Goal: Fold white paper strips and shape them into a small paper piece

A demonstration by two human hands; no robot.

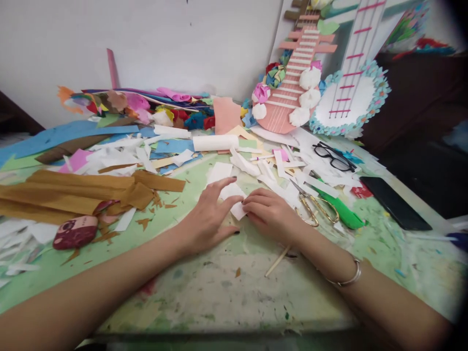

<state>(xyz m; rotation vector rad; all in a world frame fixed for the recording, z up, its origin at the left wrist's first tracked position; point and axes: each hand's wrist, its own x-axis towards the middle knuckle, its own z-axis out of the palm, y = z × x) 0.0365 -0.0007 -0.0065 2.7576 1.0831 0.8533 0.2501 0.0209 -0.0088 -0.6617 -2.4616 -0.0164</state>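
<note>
Over the green, paint-flecked table (204, 297), a small white paper piece (238, 211) sits between the hands. Bunched fingertips of the right hand (271, 213) pinch its edge; the left hand (209, 214) spreads wide beside it. Gold-handled scissors (306, 195) lie near the right hand.

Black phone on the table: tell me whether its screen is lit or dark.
Dark: the black phone shows only a plain black face, no glow. Whether it is switched off, I cannot tell.

On the surface (219, 292), a phone (397, 202) is lying right of the scissors (306, 195), glasses (332, 157) behind them, a paper roll (215, 143) behind and left.
</note>
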